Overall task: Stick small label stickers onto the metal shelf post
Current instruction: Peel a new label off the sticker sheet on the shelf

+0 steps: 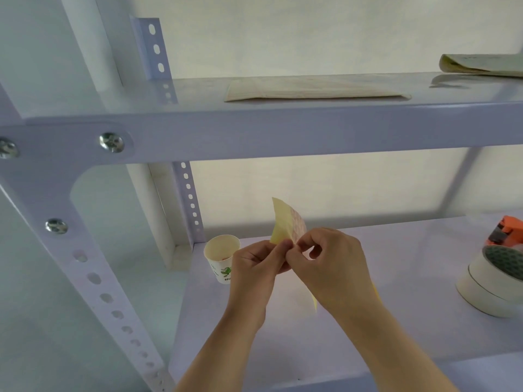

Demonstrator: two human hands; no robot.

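Observation:
A yellow-backed sticker sheet point(285, 222) with small pale labels stands bent upward above the lower shelf. My left hand point(256, 271) pinches its lower edge. My right hand point(332, 267) meets it there, thumb and forefinger pinched at the sheet's label side. More of the sheet hangs down below my right hand. The perforated metal shelf post point(104, 295) runs down the near left, with bolts at its upper bracket. A rear post point(189, 199) stands behind the cup.
A paper cup point(219, 257) stands on the lower shelf point(396, 292) just left of my left hand. Tape rolls point(492, 281) and an orange tool point(506, 230) sit at the right. Paper sheets point(314, 90) and a folded pad point(481, 65) lie on the upper shelf.

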